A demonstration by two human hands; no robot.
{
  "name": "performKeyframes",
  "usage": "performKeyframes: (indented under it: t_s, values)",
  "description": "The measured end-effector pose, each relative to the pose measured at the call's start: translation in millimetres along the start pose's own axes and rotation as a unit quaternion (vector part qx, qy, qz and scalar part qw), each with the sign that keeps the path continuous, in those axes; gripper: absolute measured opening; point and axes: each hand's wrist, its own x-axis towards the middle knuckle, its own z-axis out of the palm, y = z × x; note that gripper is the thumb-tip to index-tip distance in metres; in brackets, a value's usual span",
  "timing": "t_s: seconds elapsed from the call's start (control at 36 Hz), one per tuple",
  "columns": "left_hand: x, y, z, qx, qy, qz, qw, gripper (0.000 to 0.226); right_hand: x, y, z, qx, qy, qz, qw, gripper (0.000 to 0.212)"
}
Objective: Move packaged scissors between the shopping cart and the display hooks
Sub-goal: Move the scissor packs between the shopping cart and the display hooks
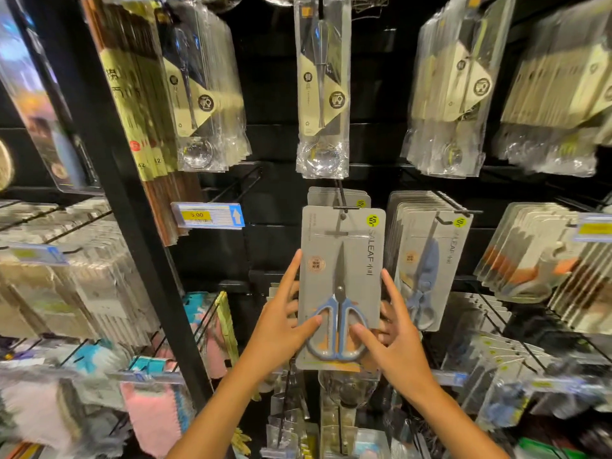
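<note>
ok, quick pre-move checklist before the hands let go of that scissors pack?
1. Scissors pack held on both sides: ok, left hand and right hand pinch its lower edges.
2. Hang hole on display hook: cannot tell, hook tip meets the card top.
3. Pack upright, face out: ok.
4. Same product behind it: ok, matching cards on that hook.
5. Neighbouring scissors packs untouched: ok.

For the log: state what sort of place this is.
Most likely a shop's kitchenware aisle: carded scissors hang in rows on display hooks, with a yellow price tag clipped to one.
</note>
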Motion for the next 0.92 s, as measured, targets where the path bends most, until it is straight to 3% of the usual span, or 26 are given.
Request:
performKeyframes:
  t_s: [0.47, 0.72, 0.92]
  values:
    - [20.0, -17.1, 8.1, 0.014, -0.006, -0.033, 0.999, 0.105, 17.7, 10.5, -2.8, -0.067, -0.020, 0.011, 0.997, 0.092]
    - [54.6, -25.8, 9.4, 0.026, -0.048, -0.050, 0.997, 0.114, 56.9, 20.6, -5.2, -0.145, -0.083, 0.009, 0.986, 0.111]
    - [74.3, -28.8, 11.8, 0.037, -0.055, -0.071, 0.995, 0.119, 79.7, 30.3, -4.2, -0.182, -0.073, 0.015, 0.981, 0.116]
